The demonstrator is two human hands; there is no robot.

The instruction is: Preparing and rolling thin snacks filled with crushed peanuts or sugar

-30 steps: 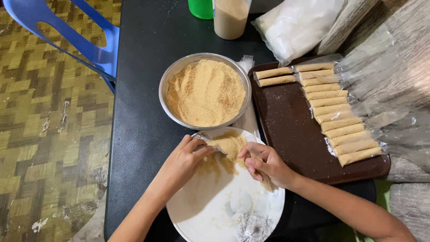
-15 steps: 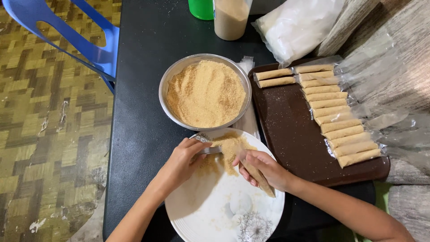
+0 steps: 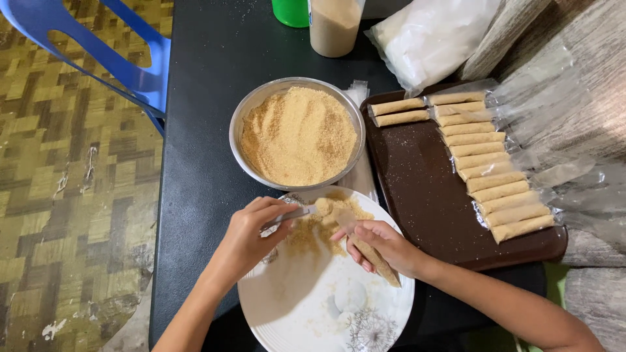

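My left hand [image 3: 249, 236] grips a metal spoon [image 3: 295, 213] whose tip carries brown powder, right at the mouth of a thin clear plastic tube [image 3: 369, 250]. My right hand [image 3: 383, 245] holds that tube, partly filled with the brown powder, slanted over a white plate [image 3: 306, 313]. A small heap of loose powder [image 3: 312, 231] lies on the plate under the spoon. Just beyond the plate stands a metal bowl [image 3: 297, 133] full of the same brown powder.
A dark brown tray [image 3: 417, 189] to the right carries several filled, sealed tubes [image 3: 488, 160] in a row, with empty clear sleeves [image 3: 554, 104] trailing off its right side. A clear bag [image 3: 430, 32], a cup of powder [image 3: 334, 26] and a green container [image 3: 291, 10] stand at the back. A blue chair [image 3: 98, 52] stands left of the black table.
The spoon has moved to the tube's open end with powder on it. My right hand has tilted the tube so its length lies across the plate.
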